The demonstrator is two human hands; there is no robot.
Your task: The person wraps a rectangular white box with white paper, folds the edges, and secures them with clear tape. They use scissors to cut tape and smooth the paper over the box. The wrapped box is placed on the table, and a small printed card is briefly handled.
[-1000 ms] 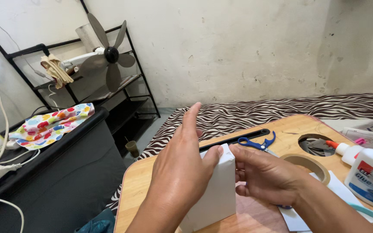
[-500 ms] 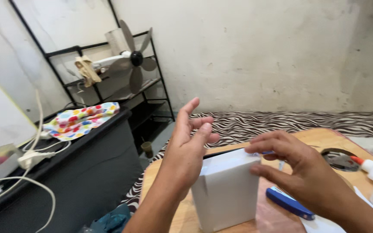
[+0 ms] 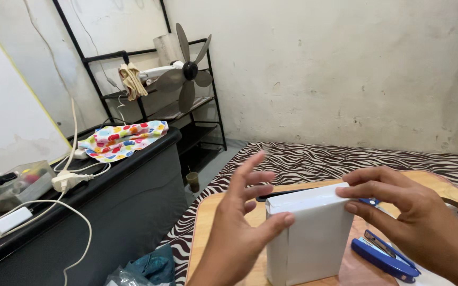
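Note:
A white rectangular box (image 3: 314, 235) stands upright on a light wooden table (image 3: 208, 222). My left hand (image 3: 239, 217) presses its thumb on the box's near left top edge, with the other fingers spread apart above it. My right hand (image 3: 409, 217) pinches the box's top right corner with its fingertips. A blue stapler (image 3: 382, 257) lies on the table just right of the box, under my right hand.
A zebra-striped cloth (image 3: 345, 159) lies behind the table. At the left is a dark counter (image 3: 133, 175) with white cables (image 3: 64, 180), a colourful spotted cloth (image 3: 120, 139) and a clear tub (image 3: 11, 185). A black metal rack (image 3: 149, 100) holds a small fan (image 3: 186, 71).
The view has swung left and down a little. My left hand has slid from the box's far side to its near left edge. The box stays upright between both hands.

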